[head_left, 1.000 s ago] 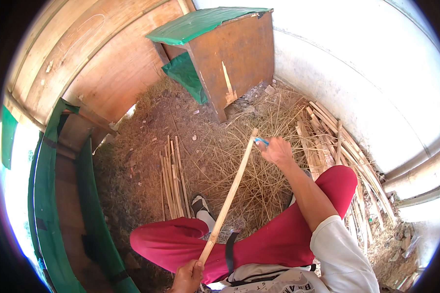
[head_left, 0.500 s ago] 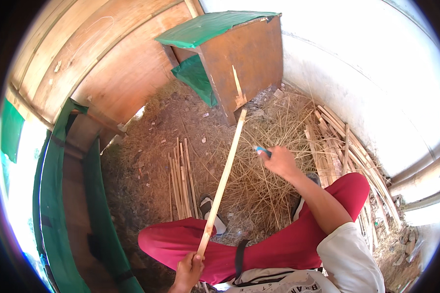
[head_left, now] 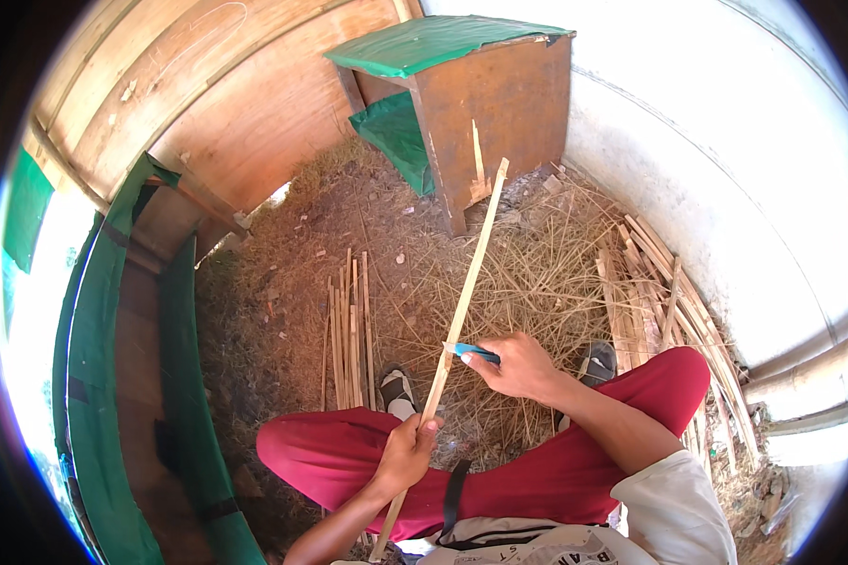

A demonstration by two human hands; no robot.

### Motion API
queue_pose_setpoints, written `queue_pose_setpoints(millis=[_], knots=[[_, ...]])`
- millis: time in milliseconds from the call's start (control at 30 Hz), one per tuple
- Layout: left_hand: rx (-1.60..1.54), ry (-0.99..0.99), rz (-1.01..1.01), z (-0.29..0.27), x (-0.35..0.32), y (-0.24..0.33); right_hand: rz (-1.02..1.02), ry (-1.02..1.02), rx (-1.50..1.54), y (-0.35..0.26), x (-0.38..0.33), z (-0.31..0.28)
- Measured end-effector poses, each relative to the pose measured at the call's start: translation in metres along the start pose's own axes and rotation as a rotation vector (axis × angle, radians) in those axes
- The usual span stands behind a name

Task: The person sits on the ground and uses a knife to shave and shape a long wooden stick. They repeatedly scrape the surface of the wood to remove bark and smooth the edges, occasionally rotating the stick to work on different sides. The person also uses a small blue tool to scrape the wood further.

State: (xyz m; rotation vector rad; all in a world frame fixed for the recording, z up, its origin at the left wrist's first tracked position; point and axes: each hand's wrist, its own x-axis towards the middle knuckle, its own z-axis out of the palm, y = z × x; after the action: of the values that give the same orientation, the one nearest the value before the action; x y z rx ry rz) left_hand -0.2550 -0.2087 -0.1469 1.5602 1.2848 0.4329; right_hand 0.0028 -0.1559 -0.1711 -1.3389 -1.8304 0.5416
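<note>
My left hand (head_left: 407, 454) is wrapped round the lower part of a long, pale wooden strip (head_left: 469, 282). The strip slants up and away over my lap, its far end raised in front of a brown cabinet. In my right hand (head_left: 520, 365) is a blue-handled utility knife (head_left: 478, 354). Its blade end touches the strip around mid-length, or lies right beside it; I cannot tell which. My fingers hide part of the knife's handle.
A pile of thin shavings (head_left: 528, 282) covers the ground ahead. Several strips (head_left: 349, 330) lie to the left, and more wooden strips (head_left: 674, 292) along the white wall. The brown cabinet (head_left: 499, 104) with a green top stands at the back; green-covered shelving (head_left: 188, 377) stands left.
My left hand has slid up the strip and its lower end now shows behind the hand. My right hand has brought the knife down and left, against or close beside the strip.
</note>
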Motion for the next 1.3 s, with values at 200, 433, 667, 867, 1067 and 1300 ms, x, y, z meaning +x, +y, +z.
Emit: queue_pose_setpoints(millis=[200, 433, 667, 867, 1067, 1300], knots=[[-0.047, -0.038, -0.063, 0.002, 0.007, 0.012, 0.005, -0.036, -0.102, 0.000, -0.001, 0.002], [-0.076, -0.031, -0.025, 0.006, 0.002, 0.000, -0.025, -0.046, -0.268, 0.002, 0.001, 0.007], [0.119, 0.039, -0.024, 0.005, -0.003, 0.005, 0.036, -0.023, -0.328, 0.003, 0.006, 0.014], [0.130, -0.135, -0.118, 0.009, -0.078, -0.022, 0.702, -0.060, -0.395, 0.103, 0.039, -0.059], [-0.017, -0.106, -0.256, -0.031, -0.094, -0.021, 0.402, 0.077, -0.242, 0.070, 0.037, -0.037], [-0.100, -0.125, -0.165, -0.022, -0.045, -0.010, 0.030, -0.142, -0.130, -0.004, -0.008, 0.008]])
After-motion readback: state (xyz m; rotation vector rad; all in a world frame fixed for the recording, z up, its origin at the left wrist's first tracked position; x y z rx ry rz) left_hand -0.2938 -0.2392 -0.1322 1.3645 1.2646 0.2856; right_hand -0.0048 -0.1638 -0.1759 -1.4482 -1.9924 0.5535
